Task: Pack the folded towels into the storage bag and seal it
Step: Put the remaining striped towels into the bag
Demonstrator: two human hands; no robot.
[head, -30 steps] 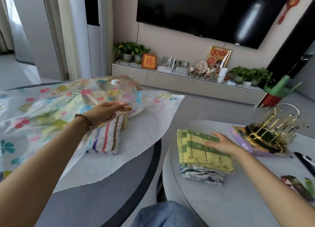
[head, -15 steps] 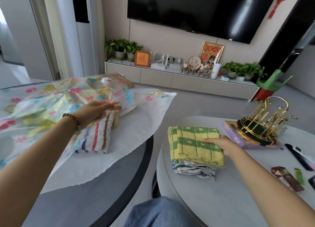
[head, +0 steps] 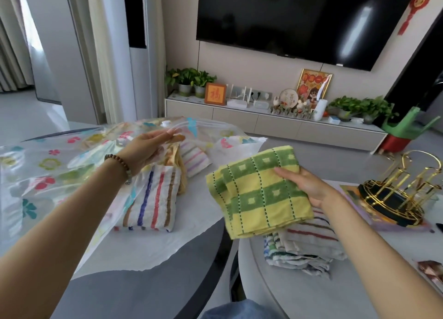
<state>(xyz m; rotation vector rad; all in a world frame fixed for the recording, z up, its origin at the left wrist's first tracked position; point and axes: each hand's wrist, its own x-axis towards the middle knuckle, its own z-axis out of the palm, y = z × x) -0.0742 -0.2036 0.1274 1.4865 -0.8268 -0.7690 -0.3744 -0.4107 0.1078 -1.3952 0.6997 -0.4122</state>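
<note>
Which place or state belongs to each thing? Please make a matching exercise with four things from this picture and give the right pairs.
Things:
1. yellow and green checked towel
2. folded white towel with coloured stripes
3. clear plastic storage bag with flower print
4. gold wire rack

Places or states:
A. top flap held up by the left hand
B. on the right table, far side
C. held in the right hand
D. lying at the bag's open mouth

Pairs: 1-C, 2-D, 3-A, 4-B

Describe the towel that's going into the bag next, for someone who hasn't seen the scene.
Start at the round grey table on the right. Above its left edge, the right hand holds a folded towel. It is yellow-and-green checked; the towels around it are striped.
</note>
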